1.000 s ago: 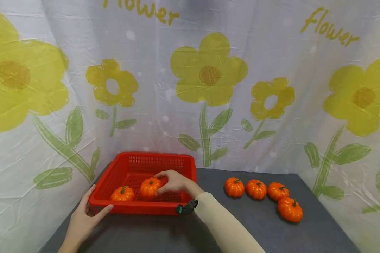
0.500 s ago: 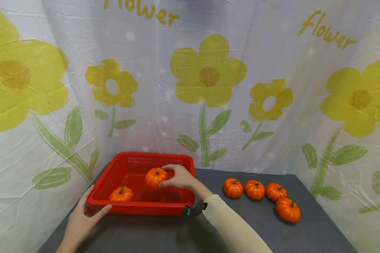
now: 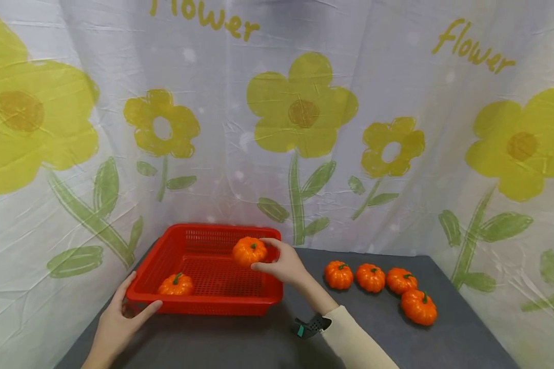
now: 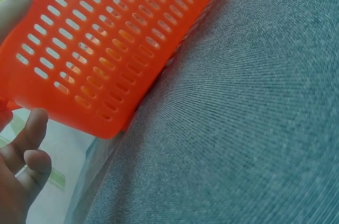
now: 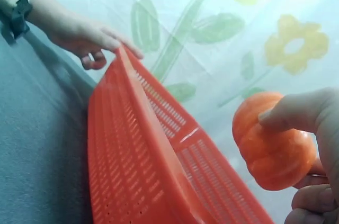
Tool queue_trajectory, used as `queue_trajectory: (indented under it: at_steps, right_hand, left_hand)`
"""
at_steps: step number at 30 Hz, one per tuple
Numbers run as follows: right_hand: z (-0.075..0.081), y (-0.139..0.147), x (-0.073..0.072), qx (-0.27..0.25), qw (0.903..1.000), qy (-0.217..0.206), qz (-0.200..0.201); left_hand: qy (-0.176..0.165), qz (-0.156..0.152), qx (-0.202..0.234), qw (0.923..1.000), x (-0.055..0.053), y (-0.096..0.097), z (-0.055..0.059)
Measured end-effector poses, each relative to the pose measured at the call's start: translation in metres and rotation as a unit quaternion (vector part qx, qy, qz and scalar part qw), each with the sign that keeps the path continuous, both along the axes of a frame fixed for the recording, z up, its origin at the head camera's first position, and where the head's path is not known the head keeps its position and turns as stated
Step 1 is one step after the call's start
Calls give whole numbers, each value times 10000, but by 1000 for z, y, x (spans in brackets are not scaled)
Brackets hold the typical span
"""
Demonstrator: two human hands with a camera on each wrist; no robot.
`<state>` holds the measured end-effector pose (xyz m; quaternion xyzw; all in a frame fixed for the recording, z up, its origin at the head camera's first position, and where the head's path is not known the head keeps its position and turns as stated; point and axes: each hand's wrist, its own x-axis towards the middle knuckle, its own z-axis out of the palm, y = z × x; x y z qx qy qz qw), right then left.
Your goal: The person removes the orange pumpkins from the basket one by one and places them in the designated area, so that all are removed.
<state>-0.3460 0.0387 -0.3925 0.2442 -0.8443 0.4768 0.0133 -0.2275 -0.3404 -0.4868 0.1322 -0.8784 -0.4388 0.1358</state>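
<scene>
My right hand (image 3: 283, 262) pinches a small orange pumpkin (image 3: 249, 251) with a green stem, raised over the right part of the red plastic basket (image 3: 203, 306). In the right wrist view, the thumb presses on the side of this pumpkin (image 5: 273, 150), and the other fingers are partly hidden behind it. Another pumpkin (image 3: 176, 285) sits inside the basket at its front left. My left hand (image 3: 116, 320) grips the basket's front left corner, thumb at the front rim and fingers along the left side. The left wrist view shows the slotted basket wall (image 4: 106, 38) beside its fingers (image 4: 34, 128).
Several more pumpkins stand on the dark grey table (image 3: 360, 328) to the right of the basket, the nearest pumpkin (image 3: 418, 307) at the front end of their row. A white curtain (image 3: 226, 169) printed with yellow flowers encloses the table at the back and sides.
My right hand has lifted the pumpkin up from inside the basket and carried it to the right. The left hand stays at the basket's corner.
</scene>
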Motion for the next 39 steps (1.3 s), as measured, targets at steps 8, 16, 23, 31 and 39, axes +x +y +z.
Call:
queue_trajectory:
  at_steps: [8, 16, 23, 31, 39]
  right_hand:
    - [-9, 30, 22, -348, 9989, 108, -284]
    - [-21, 67, 36, -570, 9956, 79, -734]
    - [-32, 98, 39, -517, 9909, -90, -1242]
    - [-47, 135, 44, -477, 9840, -147, -1711]
    - [-58, 167, 52, -263, 9754, -355, -2160]
  left_hand:
    - [-198, 2, 53, 9998, 0, 1, 4]
    - [-242, -14, 127, 9996, 2, 2, 3]
    - [-224, -37, 111, 9997, 1, 1, 4]
    - [-49, 48, 34, 10000, 1, 2, 1]
    - [-88, 35, 48, 9999, 2, 3, 4]
